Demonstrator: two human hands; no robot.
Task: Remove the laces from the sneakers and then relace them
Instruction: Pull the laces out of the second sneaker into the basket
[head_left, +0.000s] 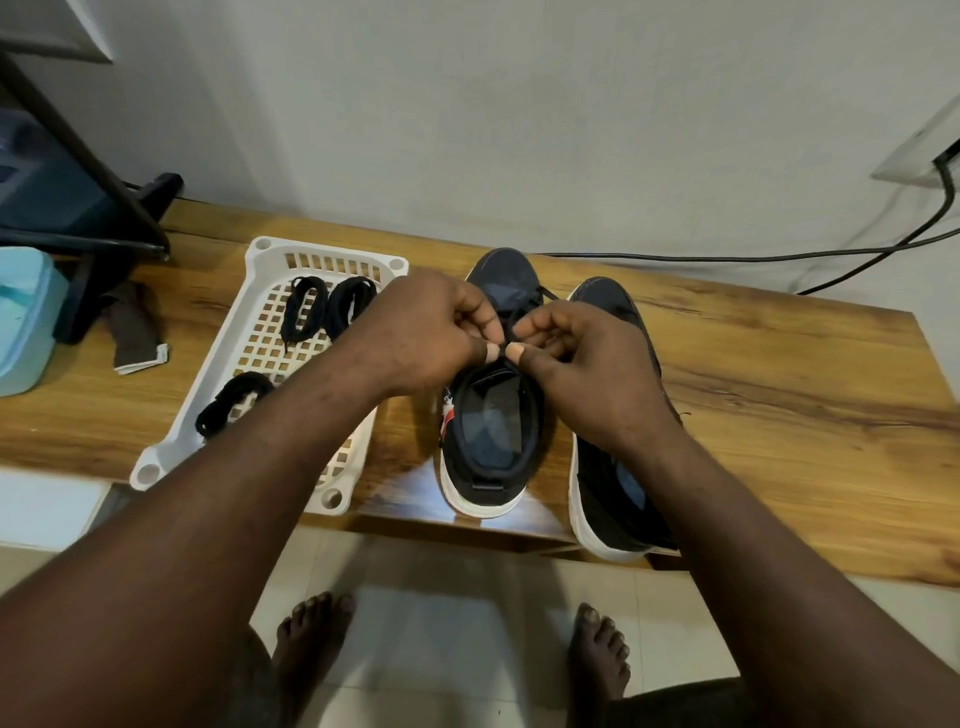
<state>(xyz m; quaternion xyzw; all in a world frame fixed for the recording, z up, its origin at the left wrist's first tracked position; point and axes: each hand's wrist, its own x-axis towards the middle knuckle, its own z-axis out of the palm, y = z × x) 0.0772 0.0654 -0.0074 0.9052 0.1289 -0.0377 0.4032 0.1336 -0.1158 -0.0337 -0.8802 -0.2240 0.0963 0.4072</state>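
- Black lace (546, 293): we see only a short run; the rest hides behind our fingers.
- Left hand (431, 332) and right hand (582, 364) both pinch it over the left sneaker (488, 441) on the desk (779, 364).

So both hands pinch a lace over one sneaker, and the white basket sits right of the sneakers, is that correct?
No: the head view shows the white basket left of the sneakers; left hand and right hand do pinch the lace.
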